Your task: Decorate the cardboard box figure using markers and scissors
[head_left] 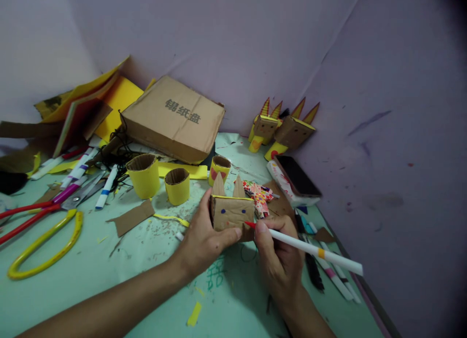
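Observation:
My left hand (207,240) grips a small cardboard animal head (232,217) by its left side and lower edge. The head has two pointed ears, two blue dot eyes, a faint red mark below them and a yellow strip along its top. In my right hand (279,250) is a white marker pen (317,251) with an orange band, held like a pencil. Its red tip is at the right part of the cardboard face; whether it touches I cannot tell. Behind the head stands a small yellow tube (220,169) with a red patch.
Two finished-looking cardboard figures (294,129) stand at the back right, near a phone (297,175) on a tissue pack. Yellow-wrapped tubes (143,177), a cardboard box (173,116), red-handled scissors (54,204) and a yellow handle loop (47,250) occupy the left.

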